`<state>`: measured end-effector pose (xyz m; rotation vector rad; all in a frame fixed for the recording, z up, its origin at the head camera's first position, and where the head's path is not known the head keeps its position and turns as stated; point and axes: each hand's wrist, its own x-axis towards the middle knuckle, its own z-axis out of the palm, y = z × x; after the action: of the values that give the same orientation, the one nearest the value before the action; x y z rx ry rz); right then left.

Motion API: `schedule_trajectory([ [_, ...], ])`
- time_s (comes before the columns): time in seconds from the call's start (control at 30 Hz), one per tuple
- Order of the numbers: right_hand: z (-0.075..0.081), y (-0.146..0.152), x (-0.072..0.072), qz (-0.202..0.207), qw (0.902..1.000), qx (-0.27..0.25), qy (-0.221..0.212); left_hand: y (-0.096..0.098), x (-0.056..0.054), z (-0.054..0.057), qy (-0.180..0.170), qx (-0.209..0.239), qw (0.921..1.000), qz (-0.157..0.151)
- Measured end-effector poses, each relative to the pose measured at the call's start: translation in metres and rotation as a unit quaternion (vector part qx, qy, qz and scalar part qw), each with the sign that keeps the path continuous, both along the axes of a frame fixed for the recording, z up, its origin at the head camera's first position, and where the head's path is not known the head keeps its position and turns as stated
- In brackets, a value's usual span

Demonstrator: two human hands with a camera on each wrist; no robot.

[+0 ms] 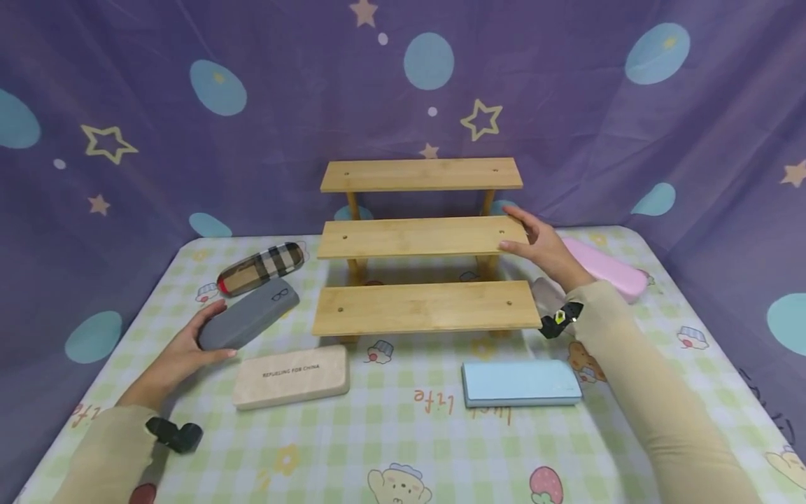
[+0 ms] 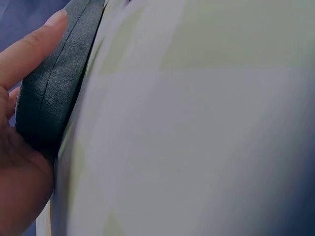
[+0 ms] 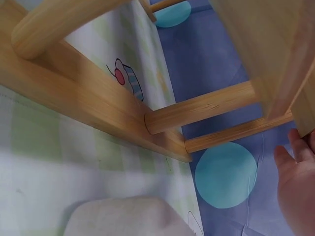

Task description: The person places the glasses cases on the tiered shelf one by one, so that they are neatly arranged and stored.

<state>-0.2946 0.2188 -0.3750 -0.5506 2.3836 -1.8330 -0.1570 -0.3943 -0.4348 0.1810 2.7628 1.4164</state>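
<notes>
My left hand (image 1: 189,350) holds the near end of a grey glasses case (image 1: 252,313), fingers along its far side and thumb along its near side. The case lies on the table; in the left wrist view, the thumb rests against the dark side of the case (image 2: 59,78). My right hand (image 1: 544,248) grips the right end of the middle board of a three-step wooden display rack (image 1: 422,238). Its thumb lies over the board's front part, its index finger toward the back edge. From the right wrist, the rack's round posts (image 3: 206,107) and base rail show from the side.
A plaid case (image 1: 261,269) lies behind the grey one; a beige case (image 1: 292,376) with lettering lies front left. A light blue case (image 1: 521,383) lies front right. Behind my right forearm are a pink case (image 1: 607,268) and a partly hidden whitish case (image 1: 546,294).
</notes>
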Motion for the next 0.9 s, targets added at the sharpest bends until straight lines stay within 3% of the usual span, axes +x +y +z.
schedule_trajectory([
  [0.1, 0.000, 0.000, 0.001, -0.001, 1.0000, -0.007, 0.000, -0.001, 0.001, -0.002, 0.001, -0.003, 1.0000, -0.008],
  [0.23, -0.001, -0.002, 0.000, 0.005, 0.9996, -0.027, -0.003, -0.002, 0.002, 0.000, -0.024, 0.001, 0.9997, -0.009],
  [0.5, -0.001, -0.001, -0.001, 0.003, 0.9997, -0.024, -0.004, 0.000, -0.006, 0.010, -0.085, -0.069, 0.9936, 0.028],
  [0.9, -0.001, 0.000, 0.001, 0.004, 0.9999, -0.006, -0.012, -0.011, -0.001, 0.018, -0.057, -0.122, 0.9902, 0.037],
])
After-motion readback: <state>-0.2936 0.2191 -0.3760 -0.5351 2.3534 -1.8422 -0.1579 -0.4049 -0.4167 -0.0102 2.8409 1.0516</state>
